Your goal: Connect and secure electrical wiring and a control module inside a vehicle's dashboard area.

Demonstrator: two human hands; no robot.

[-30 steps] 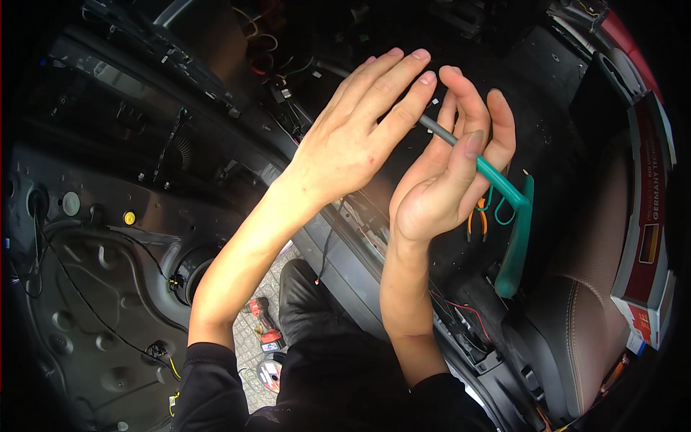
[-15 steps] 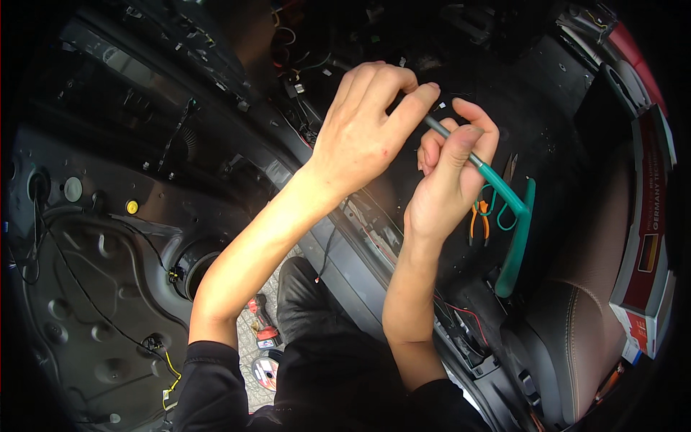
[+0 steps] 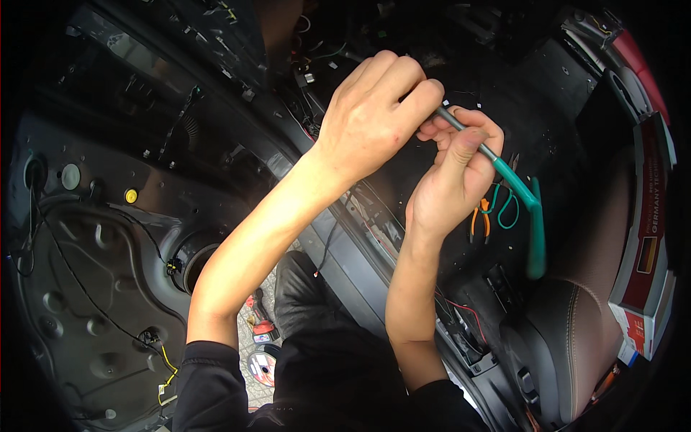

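A tool with a grey metal rod and a green T-shaped handle slants between my two hands. My left hand is closed at the rod's upper end, its thumb and finger pinched there; the tip itself is hidden. My right hand holds the rod lower down, thumb on top, just above the green part. Beneath the handle, green-handled scissors lie on the dark car floor, beside orange-handled pliers.
To the left stands a stripped car door with loose wires. A red power tool and a round spool lie on the paving. A brown seat and a red-and-white box are at the right. The door sill runs below my arms.
Both hands have shifted slightly to the right with the tool. Its green handle has turned and swung right and upward, its lower end blurred. The right fingers have curled in closer.
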